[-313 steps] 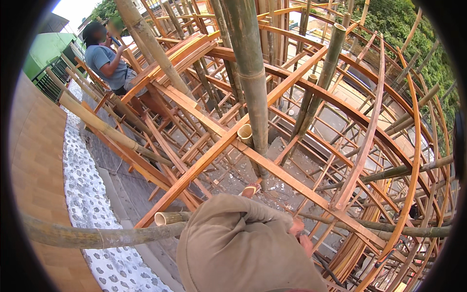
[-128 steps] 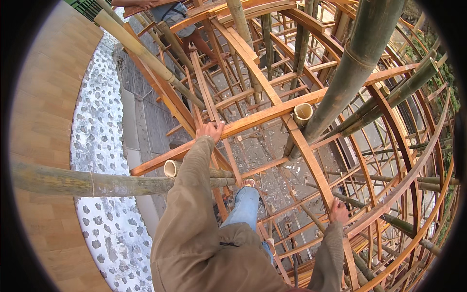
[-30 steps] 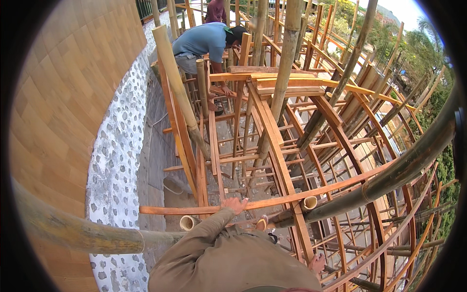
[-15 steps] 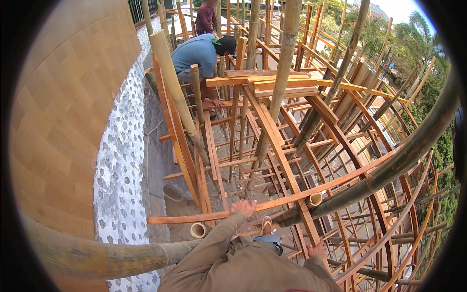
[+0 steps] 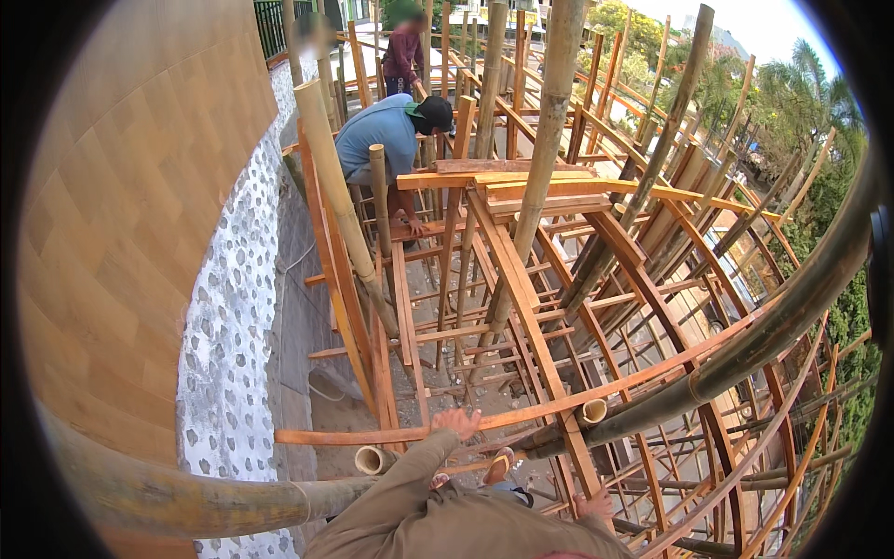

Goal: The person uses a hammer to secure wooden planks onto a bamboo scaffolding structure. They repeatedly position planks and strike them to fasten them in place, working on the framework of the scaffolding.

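My left hand [image 5: 456,422] rests on a long, narrow wooden plank [image 5: 354,435] that crosses in front of me, its fingers stretched out and apart. Lower on the right, my right hand [image 5: 594,505] lies against the edge of a second wooden beam [image 5: 549,373] running away from me; its fingers look extended, not wrapped round the wood. Between my arms a sandalled foot [image 5: 498,466] shows below the crossing plank, with part of another foot beside it. A thick bamboo pole [image 5: 186,494] passes under my left forearm.
A person in a blue shirt [image 5: 377,140] bends over a board ahead, and one in maroon [image 5: 403,56] stands beyond. Upright bamboo poles [image 5: 549,112] rise through the timber framework. A curved tan wall [image 5: 140,233] and a spotted white strip [image 5: 228,354] border the left.
My body has shifted forward, and the sandalled foot shows more fully. Both hands stay on the wood, the right one slightly nearer to me. The person in maroon has reached an arm forward.
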`<state>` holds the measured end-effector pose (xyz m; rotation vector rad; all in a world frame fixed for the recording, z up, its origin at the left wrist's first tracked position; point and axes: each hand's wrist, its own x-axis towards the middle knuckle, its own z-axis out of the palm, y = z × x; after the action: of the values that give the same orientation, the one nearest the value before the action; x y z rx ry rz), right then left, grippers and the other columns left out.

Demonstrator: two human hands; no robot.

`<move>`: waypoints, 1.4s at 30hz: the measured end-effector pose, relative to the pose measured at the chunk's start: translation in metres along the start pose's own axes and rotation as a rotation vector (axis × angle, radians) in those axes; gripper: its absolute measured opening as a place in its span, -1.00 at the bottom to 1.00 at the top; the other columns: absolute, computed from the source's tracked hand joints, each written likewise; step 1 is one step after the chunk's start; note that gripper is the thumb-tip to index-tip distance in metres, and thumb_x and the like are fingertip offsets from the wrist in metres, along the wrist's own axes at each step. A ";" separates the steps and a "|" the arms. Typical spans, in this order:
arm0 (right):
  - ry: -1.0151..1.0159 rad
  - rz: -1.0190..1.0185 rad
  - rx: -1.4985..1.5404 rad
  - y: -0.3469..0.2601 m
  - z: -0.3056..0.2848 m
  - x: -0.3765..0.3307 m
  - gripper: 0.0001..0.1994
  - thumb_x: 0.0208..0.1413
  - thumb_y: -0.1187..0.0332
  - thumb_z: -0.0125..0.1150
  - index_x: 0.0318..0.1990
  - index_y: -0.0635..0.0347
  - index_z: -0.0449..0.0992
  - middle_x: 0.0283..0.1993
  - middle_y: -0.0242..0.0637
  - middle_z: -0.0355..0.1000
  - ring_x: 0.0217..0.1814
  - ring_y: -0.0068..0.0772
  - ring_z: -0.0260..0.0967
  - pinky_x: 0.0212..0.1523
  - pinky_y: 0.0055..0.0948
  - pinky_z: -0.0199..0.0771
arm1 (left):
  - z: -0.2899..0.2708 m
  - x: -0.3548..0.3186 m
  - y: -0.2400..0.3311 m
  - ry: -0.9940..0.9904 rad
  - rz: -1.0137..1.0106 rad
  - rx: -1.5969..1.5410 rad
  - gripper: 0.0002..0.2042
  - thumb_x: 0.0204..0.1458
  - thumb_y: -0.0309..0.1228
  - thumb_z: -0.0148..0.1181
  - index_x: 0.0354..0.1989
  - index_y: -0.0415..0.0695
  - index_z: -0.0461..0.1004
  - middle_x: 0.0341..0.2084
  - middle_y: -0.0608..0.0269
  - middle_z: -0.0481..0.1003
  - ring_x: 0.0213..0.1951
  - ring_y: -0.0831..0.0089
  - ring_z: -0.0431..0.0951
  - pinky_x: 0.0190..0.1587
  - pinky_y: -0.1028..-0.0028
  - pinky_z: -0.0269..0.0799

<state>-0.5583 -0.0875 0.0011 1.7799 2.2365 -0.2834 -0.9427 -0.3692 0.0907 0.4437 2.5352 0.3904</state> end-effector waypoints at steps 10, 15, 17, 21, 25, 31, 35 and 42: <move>-0.004 -0.012 0.037 0.000 -0.004 -0.004 0.01 -0.26 -0.12 0.47 0.41 -0.06 0.15 0.27 0.02 0.20 0.33 0.19 0.16 0.39 0.38 -0.07 | 0.000 -0.003 0.005 0.016 -0.051 0.023 -0.26 0.21 0.24 -0.19 -0.14 -0.26 0.67 -0.19 -0.25 0.63 -0.05 -0.14 0.63 0.06 -0.03 0.45; -0.036 -0.005 0.082 -0.004 -0.014 -0.010 0.00 -0.25 -0.14 0.49 0.39 -0.04 0.16 0.34 -0.02 0.17 0.43 0.16 0.06 0.41 0.45 -0.24 | 0.004 0.003 0.006 -0.053 -0.070 0.030 -0.26 0.21 0.24 -0.19 -0.12 -0.26 0.67 -0.16 -0.27 0.62 -0.03 -0.15 0.62 0.09 -0.01 0.42; -0.045 -0.003 0.068 -0.006 -0.018 -0.011 0.04 -0.22 -0.17 0.49 0.43 -0.04 0.12 0.39 -0.03 0.13 0.47 0.13 0.02 0.41 0.44 -0.25 | 0.004 0.003 0.006 -0.021 -0.072 0.033 -0.27 0.21 0.23 -0.19 -0.11 -0.25 0.67 -0.16 -0.27 0.62 -0.03 -0.15 0.62 0.08 0.00 0.43; -0.065 0.017 0.091 -0.008 -0.023 -0.011 0.03 -0.22 -0.19 0.49 0.43 -0.06 0.13 0.42 -0.08 0.11 0.50 0.07 -0.03 0.43 0.45 -0.30 | 0.003 0.001 0.008 0.000 -0.044 0.036 -0.30 0.21 0.21 -0.18 -0.09 -0.21 0.67 -0.17 -0.26 0.62 -0.03 -0.15 0.62 0.06 0.01 0.46; -0.070 0.026 0.088 -0.008 -0.024 -0.013 0.03 -0.22 -0.20 0.49 0.43 -0.10 0.14 0.43 -0.11 0.11 0.51 0.05 -0.03 0.43 0.45 -0.32 | 0.004 0.002 0.009 0.031 -0.057 0.067 -0.31 0.21 0.21 -0.17 -0.07 -0.19 0.67 -0.17 -0.26 0.62 -0.03 -0.14 0.62 0.07 0.01 0.46; -0.082 0.035 0.085 -0.012 -0.029 -0.014 -0.02 -0.21 -0.21 0.49 0.40 -0.17 0.18 0.43 -0.15 0.12 0.49 0.03 -0.01 0.43 0.44 -0.31 | 0.004 0.005 0.008 0.015 -0.069 0.069 -0.29 0.20 0.22 -0.16 -0.06 -0.22 0.66 -0.17 -0.26 0.62 -0.03 -0.12 0.63 0.09 0.03 0.47; -0.086 0.032 0.091 -0.014 -0.030 -0.013 -0.01 -0.22 -0.21 0.50 0.40 -0.15 0.18 0.43 -0.15 0.12 0.50 0.04 -0.01 0.43 0.43 -0.30 | 0.002 0.007 0.007 -0.035 -0.067 0.056 -0.27 0.20 0.22 -0.17 -0.06 -0.25 0.66 -0.14 -0.27 0.61 -0.02 -0.12 0.62 0.10 0.03 0.47; -0.054 0.045 0.056 -0.011 -0.024 -0.012 0.02 -0.21 -0.19 0.50 0.41 -0.01 0.15 0.43 -0.14 0.11 0.51 0.06 -0.02 0.44 0.42 -0.31 | 0.004 0.007 0.008 -0.034 -0.071 0.074 -0.27 0.21 0.23 -0.19 -0.07 -0.26 0.66 -0.14 -0.28 0.61 -0.01 -0.14 0.62 0.11 0.03 0.46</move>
<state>-0.5686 -0.0935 0.0274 1.8259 2.1690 -0.3836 -0.9448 -0.3588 0.0873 0.3831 2.5306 0.2617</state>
